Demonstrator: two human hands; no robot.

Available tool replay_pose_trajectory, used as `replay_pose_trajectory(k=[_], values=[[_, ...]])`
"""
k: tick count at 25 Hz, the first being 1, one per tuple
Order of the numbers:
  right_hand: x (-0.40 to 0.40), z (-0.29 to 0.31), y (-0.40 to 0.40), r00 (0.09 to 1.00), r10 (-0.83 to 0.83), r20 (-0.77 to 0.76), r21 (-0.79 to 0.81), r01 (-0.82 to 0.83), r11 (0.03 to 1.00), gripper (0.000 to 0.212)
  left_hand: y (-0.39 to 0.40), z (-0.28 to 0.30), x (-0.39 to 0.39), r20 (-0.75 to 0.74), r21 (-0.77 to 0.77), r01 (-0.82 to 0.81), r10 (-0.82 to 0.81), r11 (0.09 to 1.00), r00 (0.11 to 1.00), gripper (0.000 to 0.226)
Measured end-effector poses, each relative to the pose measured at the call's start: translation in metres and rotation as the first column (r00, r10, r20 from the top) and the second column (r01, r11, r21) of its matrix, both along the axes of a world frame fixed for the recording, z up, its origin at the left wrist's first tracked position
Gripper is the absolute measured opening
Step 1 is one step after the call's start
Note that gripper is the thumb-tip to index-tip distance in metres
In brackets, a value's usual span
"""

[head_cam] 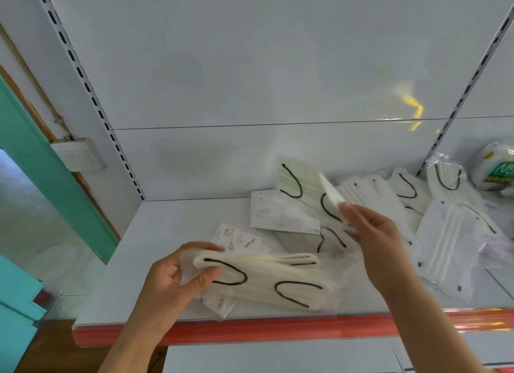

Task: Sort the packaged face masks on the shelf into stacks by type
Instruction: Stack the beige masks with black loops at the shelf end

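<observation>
Item, near edge: left hand [178, 275], fingers curled round one end of a stack of cream masks [267, 278] with black ear loops, in clear wrappers, thumb pressed on top. The stack hangs just over the shelf [139, 250], above a printed-pattern mask packet [239, 240].

Item, right of centre: right hand [381, 233], pinching a raised white mask packet [331, 190] by its near corner, above the loose pile.

Item, far right: unsorted wrapped masks [445, 242], overlapping; a flat white sachet [281, 214] at the pile's left edge; a green-lettered bag [498, 169] beyond.

Step in hand, by judgement: gathering one type. Next move likely calls for checking the raised packet's type, then adding it or starting another stack.
</observation>
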State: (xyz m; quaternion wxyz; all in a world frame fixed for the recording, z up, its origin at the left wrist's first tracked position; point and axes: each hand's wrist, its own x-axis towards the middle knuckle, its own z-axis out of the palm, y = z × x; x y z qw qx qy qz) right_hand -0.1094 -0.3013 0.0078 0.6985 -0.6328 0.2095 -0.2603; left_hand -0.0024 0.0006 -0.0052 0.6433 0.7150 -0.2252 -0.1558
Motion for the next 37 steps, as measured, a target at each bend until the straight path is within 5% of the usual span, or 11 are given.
replay_pose_trajectory(k=[3,6,9,14,17,19,25,28,30,33,37], values=[[-0.001,0.007,-0.007,0.985,0.151,0.088,0.413,-0.174,0.894,0.028,-0.008,-0.001,0.004,0.082,0.051,0.044,-0.048,0.998,0.996,0.035],[-0.001,0.003,0.005,0.933,0.330,-0.144,0.234,-0.292,0.928,0.026,-0.015,-0.001,0.008,0.081,0.094,0.071,-0.079,0.993,0.994,0.028],[-0.007,0.000,0.012,0.847,0.406,-0.343,0.065,-0.409,0.910,0.039,-0.025,0.002,0.006,-0.055,0.013,0.080,-0.079,0.997,0.995,0.061],[-0.034,-0.002,0.010,0.901,0.431,-0.053,-0.167,-0.433,0.886,0.067,-0.035,-0.005,-0.003,-0.008,-0.046,-0.132,0.131,0.990,0.991,0.068],[-0.033,-0.017,-0.018,0.974,-0.093,-0.208,-0.615,-0.056,0.787,0.050,-0.038,-0.011,-0.005,-0.081,0.018,-0.051,0.052,0.999,0.995,0.100],[-0.029,-0.028,-0.040,0.767,-0.494,-0.410,-0.853,-0.131,0.504,0.057,-0.039,-0.011,-0.005,-0.069,0.043,0.013,-0.010,0.999,0.998,0.083],[-0.028,-0.032,-0.055,0.824,-0.560,-0.087,-0.812,0.268,0.519,0.015,-0.037,-0.003,-0.007,-0.014,0.073,0.024,-0.023,0.997,1.000,0.060],[-0.032,-0.001,-0.052,0.916,-0.394,-0.070,-0.283,0.361,0.889,0.011,-0.033,0.000,-0.005,0.007,0.059,0.116,-0.117,0.991,0.993,0.044],[-0.033,0.017,-0.049,0.977,-0.207,-0.040,-0.014,0.207,0.978,0.014,-0.033,-0.001,-0.003,0.049,0.064,0.162,-0.166,0.985,0.985,0.040],[-0.027,0.022,-0.040,0.977,0.111,-0.181,0.018,-0.109,0.994,0.018,-0.036,-0.001,0.000,0.104,0.096,0.183,-0.192,0.978,0.976,0.036],[-0.018,0.011,-0.019,0.712,0.511,-0.481,-0.134,-0.635,0.760,0.032,-0.045,0.003,0.001,0.071,0.072,0.203,-0.208,0.976,0.975,0.041]])
